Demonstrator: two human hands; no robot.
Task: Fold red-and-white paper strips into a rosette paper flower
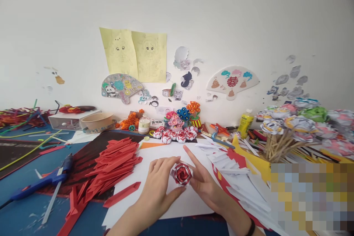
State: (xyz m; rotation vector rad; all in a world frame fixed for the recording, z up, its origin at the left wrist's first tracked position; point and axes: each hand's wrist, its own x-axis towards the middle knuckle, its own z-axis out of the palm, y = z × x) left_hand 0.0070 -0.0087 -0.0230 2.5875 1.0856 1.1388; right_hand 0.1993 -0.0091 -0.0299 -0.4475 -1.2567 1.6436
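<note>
Between my two hands is a small red and white folded paper flower, its spiral face turned up toward me. My left hand curves around its left side, fingers at the far edge and thumb near the lower edge. At its right side, my right hand holds the flower with thumb and bent fingers, the index finger stretched up and away. Both hands are above white paper sheets. Left of them lies a pile of folded red paper strips; to the right are folded white paper strips.
A blue glue gun lies at the left. Several finished red and white paper flowers stand behind my hands. Farther back are a beige bowl and a yellow bottle. Paper flowers on sticks crowd the right side.
</note>
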